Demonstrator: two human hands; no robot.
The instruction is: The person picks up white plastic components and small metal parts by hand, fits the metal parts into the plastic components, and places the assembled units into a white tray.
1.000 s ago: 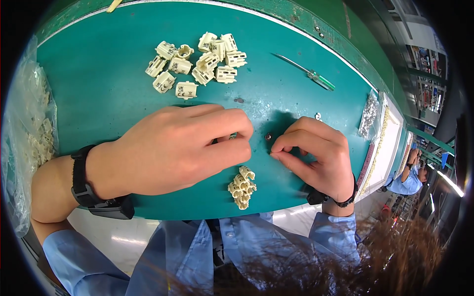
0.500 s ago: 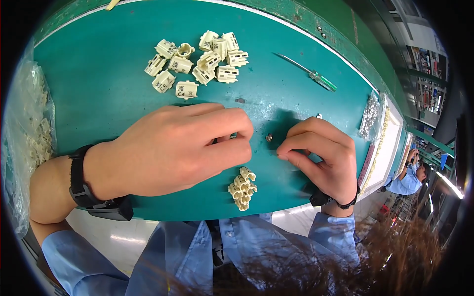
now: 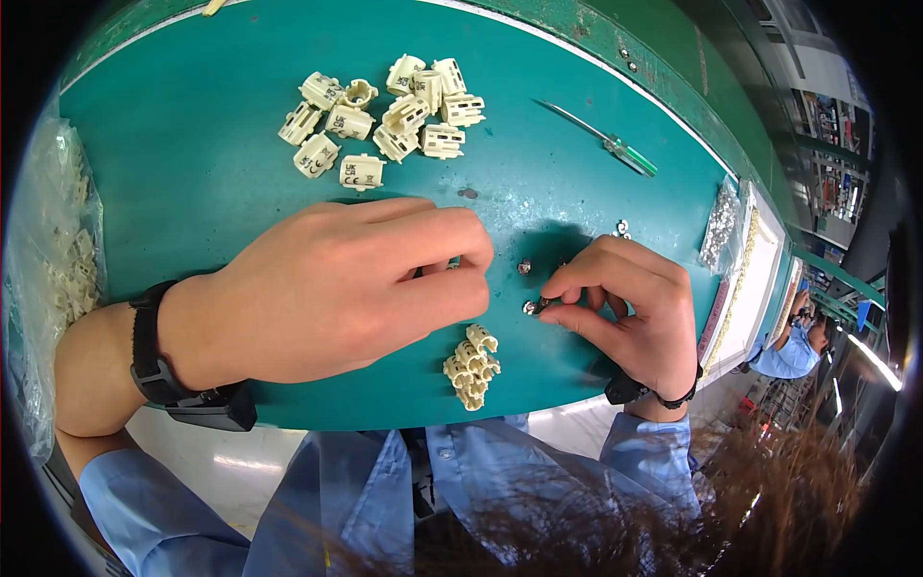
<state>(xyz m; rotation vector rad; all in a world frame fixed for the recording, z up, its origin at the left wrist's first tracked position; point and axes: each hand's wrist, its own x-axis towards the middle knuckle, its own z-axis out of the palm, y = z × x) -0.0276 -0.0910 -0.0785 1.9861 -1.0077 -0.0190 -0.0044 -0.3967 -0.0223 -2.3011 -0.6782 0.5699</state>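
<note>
My right hand [image 3: 620, 298] pinches a small shiny metal part [image 3: 531, 308] between thumb and forefinger, low over the green mat. Its exact kind is too small to tell. Another small metal piece [image 3: 524, 266] lies loose on the mat between my hands. My left hand [image 3: 336, 288] is closed with its fingers bent, palm down; whatever its fingertips hold is hidden under them. Just below those fingers stands a tight cluster of small cream plastic pieces [image 3: 471, 368] near the front edge.
Several cream slotted plastic housings [image 3: 404, 115] lie scattered farther back. A green-handled screwdriver [image 3: 625, 154] rests at the back right, with a few metal bits [image 3: 622, 229] nearer. Bags of parts sit at both sides: a large one [image 3: 58, 250] left, a small one [image 3: 719, 231] right.
The right hand's fingertips have turned, and a metal part now shows at their tips. More small metal bits are visible behind the right hand. The left hand has barely moved.
</note>
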